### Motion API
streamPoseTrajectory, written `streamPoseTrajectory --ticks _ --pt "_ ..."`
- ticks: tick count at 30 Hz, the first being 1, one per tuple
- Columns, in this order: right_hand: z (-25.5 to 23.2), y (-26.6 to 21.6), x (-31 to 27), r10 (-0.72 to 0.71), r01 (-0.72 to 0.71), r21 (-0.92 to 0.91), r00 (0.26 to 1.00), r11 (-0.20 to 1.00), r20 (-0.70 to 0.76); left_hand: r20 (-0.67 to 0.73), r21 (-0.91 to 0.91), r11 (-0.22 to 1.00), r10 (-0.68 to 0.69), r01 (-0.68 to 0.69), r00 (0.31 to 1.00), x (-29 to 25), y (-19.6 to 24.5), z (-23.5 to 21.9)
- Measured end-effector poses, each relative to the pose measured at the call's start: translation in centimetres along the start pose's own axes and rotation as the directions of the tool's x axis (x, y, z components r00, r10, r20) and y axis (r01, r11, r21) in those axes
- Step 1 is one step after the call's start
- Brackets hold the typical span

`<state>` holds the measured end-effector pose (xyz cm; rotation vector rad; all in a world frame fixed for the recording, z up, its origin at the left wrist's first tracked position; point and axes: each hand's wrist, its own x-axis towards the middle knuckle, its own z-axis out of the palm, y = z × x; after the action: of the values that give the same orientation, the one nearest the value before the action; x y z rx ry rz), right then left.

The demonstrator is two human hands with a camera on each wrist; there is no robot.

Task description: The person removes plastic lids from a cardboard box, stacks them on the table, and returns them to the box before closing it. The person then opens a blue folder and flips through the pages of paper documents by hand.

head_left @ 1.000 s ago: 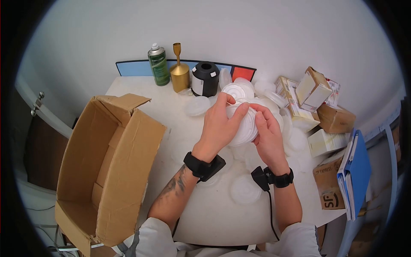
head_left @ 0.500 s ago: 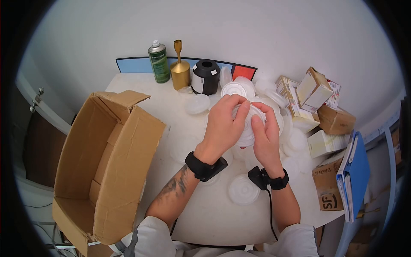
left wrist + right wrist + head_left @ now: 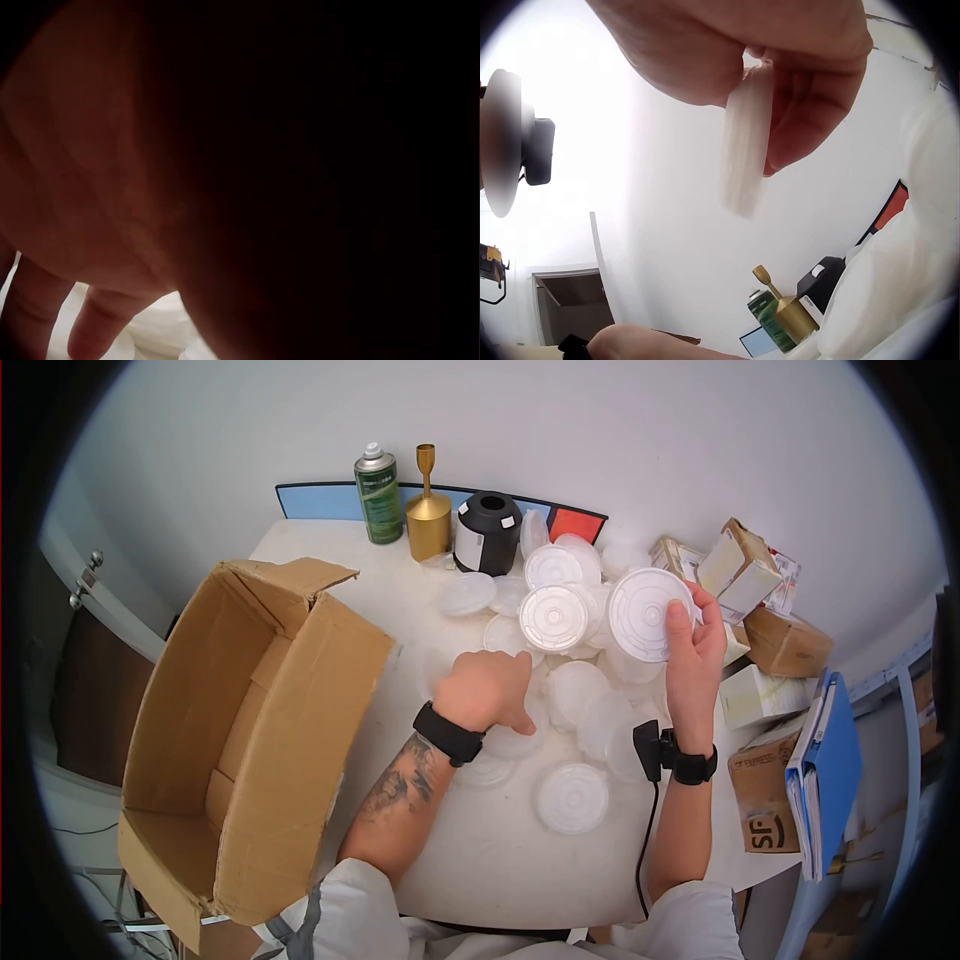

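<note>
My right hand [image 3: 697,640] pinches a round white plastic lid [image 3: 640,615] between thumb and fingers, raised at the right of the pile. Seen edge-on in the right wrist view, the held lid [image 3: 748,142] has a thick, ribbed side. Lower and to the left, my left hand [image 3: 485,692] reaches palm down over translucent lids, nothing visible in its grasp. Its fingers [image 3: 101,319] point downward in the dark left wrist view, with pale lids beyond them. Between the hands lie several loose lids, among them one bright ridged lid [image 3: 555,618].
An open cardboard box [image 3: 300,760] stands at the left. Along the back are a green spray can [image 3: 379,498], a gold candlestick [image 3: 429,525] and a black-and-white canister [image 3: 487,535]. Small boxes [image 3: 737,567] and a blue binder [image 3: 830,770] line the right. One lid [image 3: 572,798] lies nearer the front.
Both hands were together around a lid in the middle. They have parted: the right has moved right with a lid, while the left has dropped lower and left over the pile.
</note>
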<state>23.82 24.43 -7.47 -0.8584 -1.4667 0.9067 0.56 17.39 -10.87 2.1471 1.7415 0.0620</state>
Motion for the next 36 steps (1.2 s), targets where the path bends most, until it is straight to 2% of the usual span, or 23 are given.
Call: streamPoseTrajectory --ticks 2,4,7,10,12,14,15,16,17,18,19,20,21,22,23,24,25,26,28,29,31,35,36 --pt "-0.3 -0.2 0.0 0.008 -0.009 0.035 0.999 0.999 0.032 0.054 -0.021 1.000 0.000 0.001 0.999 0.7 1.4 0.2" --pt "-0.3 -0.5 -0.2 0.018 -0.019 0.025 0.999 0.999 0.049 0.121 -0.041 0.996 -0.073 0.078 0.990 1.1 2.2 0.7" --pt "0.1 -0.7 -0.1 0.023 -0.026 0.039 0.997 0.999 0.075 0.152 -0.107 0.994 -0.017 0.033 0.988 0.9 1.5 -0.6" --pt "-0.2 -0.6 -0.2 0.044 -0.047 0.041 0.996 0.998 0.076 0.086 -0.176 0.984 -0.011 0.026 0.996 0.3 0.2 -1.9" --pt "-0.4 -0.4 0.0 0.058 -0.061 0.027 0.995 0.998 0.078 0.117 -0.210 0.978 0.011 0.014 0.993 -0.1 -0.5 -3.6" --pt "-0.8 0.1 0.2 0.167 -0.197 0.212 0.975 0.957 0.149 -0.002 -0.409 0.899 0.173 -0.159 0.985 0.1 -1.4 -4.4" --pt "-1.1 -0.1 0.3 0.164 -0.193 0.213 0.975 0.958 0.149 -0.130 -0.542 0.816 0.156 -0.202 0.979 -0.1 -1.3 -4.7" --pt "-1.5 -0.3 0.3 0.221 -0.303 0.445 0.948 0.843 0.228 -0.135 -0.540 0.816 0.155 -0.204 0.979 0.0 -0.9 -4.8" --pt "-1.6 -0.5 0.3 0.253 -0.405 0.632 0.913 0.661 0.320 -0.171 -0.919 0.347 0.072 -0.186 0.983 0.3 -0.2 -4.8" --pt "-1.4 -0.8 0.2 0.248 -0.404 0.629 0.913 0.664 0.325 -0.155 -0.954 -0.258 -0.014 -0.154 0.988 0.5 0.2 -4.9" --pt "-1.2 -1.2 0.0 0.191 -0.361 0.648 0.928 0.670 0.319 -0.233 -0.857 -0.512 0.284 -0.059 0.930 1.7 -2.7 -3.4" --pt "-0.8 -1.5 -0.2 0.133 -0.318 0.666 0.940 0.675 0.314 -0.243 -0.853 -0.517 0.279 -0.068 0.929 2.7 -2.9 -2.4" --pt "-0.3 -1.6 -0.4 0.128 -0.319 0.661 0.938 0.679 0.322 -0.227 -0.783 -0.620 0.350 0.043 0.909 3.6 -2.2 -1.4" --pt "0.4 -1.6 -0.7 0.072 -0.241 0.603 0.954 0.761 0.290 -0.218 -0.696 -0.699 0.423 0.164 0.879 4.1 -1.1 -0.8" --pt "1.1 -1.5 -1.1 0.013 -0.157 0.536 0.965 0.829 0.262 -0.223 -0.693 -0.702 0.423 0.162 0.878 3.9 0.6 -0.5" --pt "1.7 -1.2 -1.5 0.012 -0.156 0.532 0.964 0.832 0.264 -0.163 -0.753 -0.649 0.337 0.103 0.927 3.3 2.8 -0.3" --pt "2.4 -0.6 -2.0 -0.001 -0.080 0.385 0.978 0.920 0.207 -0.110 -0.811 -0.583 0.243 0.055 0.964 2.9 4.2 -0.1" --pt "2.9 -0.3 -2.3 -0.025 -0.009 0.222 0.988 0.975 0.151 -0.111 -0.811 -0.582 0.247 0.057 0.963 2.9 4.6 0.1" --pt "3.3 -0.1 -2.4 -0.030 0.001 0.226 0.992 0.974 0.122 -0.006 -0.959 -0.283 0.071 0.014 0.997 2.8 5.1 0.2" --pt "3.2 0.1 -2.3 -0.010 -0.016 0.217 0.993 0.976 0.121 -0.011 -0.959 -0.283 0.071 0.009 0.997 2.7 5.1 0.0" --pt "3.3 0.0 -2.0 -0.002 -0.025 0.210 0.992 0.977 0.124 -0.067 -0.991 -0.119 0.085 -0.057 0.994 2.6 4.9 -0.6" --pt "3.4 0.2 -2.4 -0.067 0.062 0.052 0.994 0.997 0.091 -0.174 -0.964 -0.214 0.050 -0.160 0.983 3.0 5.0 0.7" --pt "3.4 0.3 -2.4 -0.101 0.101 0.010 0.992 0.995 0.081 -0.238 -0.945 -0.233 -0.002 -0.232 0.971 3.3 4.8 1.0"
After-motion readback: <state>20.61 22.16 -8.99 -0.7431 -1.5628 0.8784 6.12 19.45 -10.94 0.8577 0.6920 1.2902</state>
